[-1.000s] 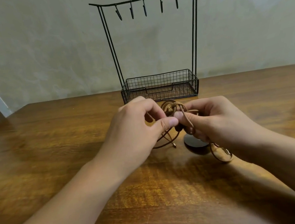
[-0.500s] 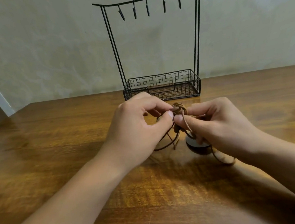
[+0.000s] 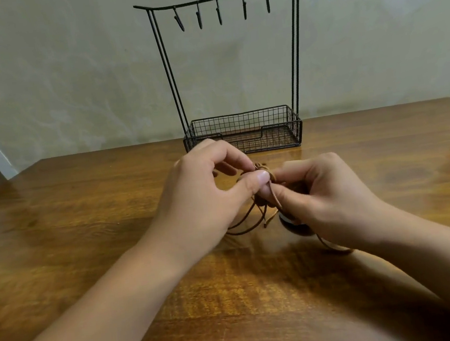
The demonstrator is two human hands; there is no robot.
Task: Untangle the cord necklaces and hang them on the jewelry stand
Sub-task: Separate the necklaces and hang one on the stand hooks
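- Fingers (image 3: pixel 258 179) of the left hand (image 3: pixel 207 197) and right hand (image 3: pixel 331 200) are pinching the tangled cord necklaces (image 3: pixel 261 208) above the counter (image 3: pixel 83 214).
- Cord loops are trailing onto the counter.
- The jewelry stand (image 3: pixel 242 132) is standing just behind, hooks bare.

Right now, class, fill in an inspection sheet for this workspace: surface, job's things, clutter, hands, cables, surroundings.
Surface: glossy wooden table.
Job's things: brown cord necklaces, tangled, held above the table; dark round pendant below the right hand; black wire jewelry stand, its five hooks bare.
Clutter: nothing seen.
Hands: left hand and right hand both pinch the knot.
Cables: nothing seen.
Surroundings: pale wall behind.
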